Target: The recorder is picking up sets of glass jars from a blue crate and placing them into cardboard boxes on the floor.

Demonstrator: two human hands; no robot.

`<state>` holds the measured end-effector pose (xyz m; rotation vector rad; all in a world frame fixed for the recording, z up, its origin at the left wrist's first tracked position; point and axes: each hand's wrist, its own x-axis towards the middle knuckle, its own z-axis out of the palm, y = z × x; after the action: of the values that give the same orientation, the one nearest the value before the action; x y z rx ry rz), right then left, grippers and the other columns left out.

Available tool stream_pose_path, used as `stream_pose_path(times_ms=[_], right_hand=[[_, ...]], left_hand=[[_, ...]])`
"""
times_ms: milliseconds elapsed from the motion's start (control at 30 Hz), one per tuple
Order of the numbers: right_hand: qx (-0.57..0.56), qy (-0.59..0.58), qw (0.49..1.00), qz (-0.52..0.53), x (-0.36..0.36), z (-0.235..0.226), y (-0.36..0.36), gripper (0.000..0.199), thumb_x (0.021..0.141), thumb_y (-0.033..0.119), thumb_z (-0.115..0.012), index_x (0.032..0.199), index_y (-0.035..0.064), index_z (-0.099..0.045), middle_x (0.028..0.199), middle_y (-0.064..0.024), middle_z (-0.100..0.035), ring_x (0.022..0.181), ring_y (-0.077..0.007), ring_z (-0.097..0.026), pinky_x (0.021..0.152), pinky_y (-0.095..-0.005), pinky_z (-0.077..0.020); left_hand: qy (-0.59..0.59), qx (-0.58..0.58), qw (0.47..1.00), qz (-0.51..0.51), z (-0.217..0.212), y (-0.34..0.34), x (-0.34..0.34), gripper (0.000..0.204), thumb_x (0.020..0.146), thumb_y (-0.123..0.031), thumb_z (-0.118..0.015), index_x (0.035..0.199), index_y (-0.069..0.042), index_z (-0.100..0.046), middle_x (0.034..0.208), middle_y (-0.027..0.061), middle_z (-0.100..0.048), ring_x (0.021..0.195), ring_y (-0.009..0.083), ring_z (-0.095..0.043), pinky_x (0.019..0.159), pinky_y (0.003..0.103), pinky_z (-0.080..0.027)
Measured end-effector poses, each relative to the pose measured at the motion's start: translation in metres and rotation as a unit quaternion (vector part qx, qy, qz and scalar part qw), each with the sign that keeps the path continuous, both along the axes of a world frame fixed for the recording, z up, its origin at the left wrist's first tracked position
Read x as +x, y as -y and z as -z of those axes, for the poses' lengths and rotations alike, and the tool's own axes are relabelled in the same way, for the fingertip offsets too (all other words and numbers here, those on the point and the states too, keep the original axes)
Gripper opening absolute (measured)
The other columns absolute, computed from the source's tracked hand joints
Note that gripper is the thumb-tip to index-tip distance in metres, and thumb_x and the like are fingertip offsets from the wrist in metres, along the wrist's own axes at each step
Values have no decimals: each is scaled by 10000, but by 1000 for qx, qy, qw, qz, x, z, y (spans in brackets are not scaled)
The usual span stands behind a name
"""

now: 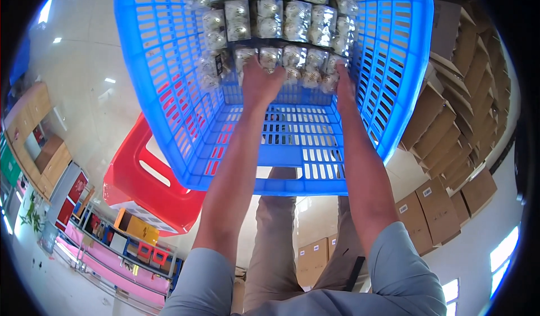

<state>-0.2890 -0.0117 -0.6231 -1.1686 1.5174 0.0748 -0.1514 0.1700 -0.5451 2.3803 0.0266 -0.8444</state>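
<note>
- I am standing on a pale, glossy floor (pixel 95 91) that mirrors the ceiling lights, with stacks of brown cardboard boxes (pixel 450 124) on my right and shelves of coloured goods far off at my lower left.
- In front of me is a blue plastic crate (pixel 185 119) with slotted walls and a slotted bottom; a red plastic stool (pixel 152 186) stands just beside it on my left.
- The far half of the crate is filled with rows of small shiny packets (pixel 281 23), clear wrapping over pale round contents, packed edge to edge; the near half of the bottom is bare.
- My left hand (pixel 260 82) lies flat on the nearest row, fingers spread forward over the packets. It presses on them rather than closing round one.
- My right hand (pixel 343 82) is at the right end of the same row, turned edge-on against the packets; I cannot tell whether its fingers grip anything.
- Both sets of fingertips are lost among the glare of the wrapping.
- The top of the crate is cut off by the picture's edge, so I cannot see how far back the rows run.
- What is inside the packets is too blurred to make out.
</note>
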Motion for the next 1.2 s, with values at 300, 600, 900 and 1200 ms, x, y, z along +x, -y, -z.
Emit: stream_pose_path(times_ms=[300,600,900,1200], right_hand=[[-21,32,994,-105,-4,-3,3,775,772,588,-698,1297,38,-547,1240,-120,-584,1126,-224,-523,980,-354,-380],[-4,54,994,-90,12,-19,-18,843,756,585,-699,1354,32,-486,1283,-182,-566,1210,-300,-519,1021,-388,-374],[-3,111,982,-151,-21,-30,11,974,710,531,-764,1411,-16,-366,1317,-225,-524,1265,-301,-474,1067,-377,-347],[42,213,971,-101,-67,-307,-32,1055,655,330,-871,1460,1,-275,1413,-192,-421,1332,-275,-381,1097,-386,-301]], left_hand=[[-17,65,997,25,-8,11,-20,677,718,-334,-688,1208,85,-483,1178,316,-554,1120,420,-544,951,440,-424],[-139,-86,975,-152,60,-30,0,835,680,-371,-774,1287,83,-426,1298,304,-494,1212,360,-507,980,406,-417],[-52,-29,995,-79,38,-16,-33,1116,690,-648,-727,1434,65,-299,1352,242,-487,1270,314,-453,1067,355,-331],[-33,-214,960,-179,-241,-47,-72,729,699,-113,-773,1338,9,-444,1273,140,-534,1077,233,-582,910,368,-501]])
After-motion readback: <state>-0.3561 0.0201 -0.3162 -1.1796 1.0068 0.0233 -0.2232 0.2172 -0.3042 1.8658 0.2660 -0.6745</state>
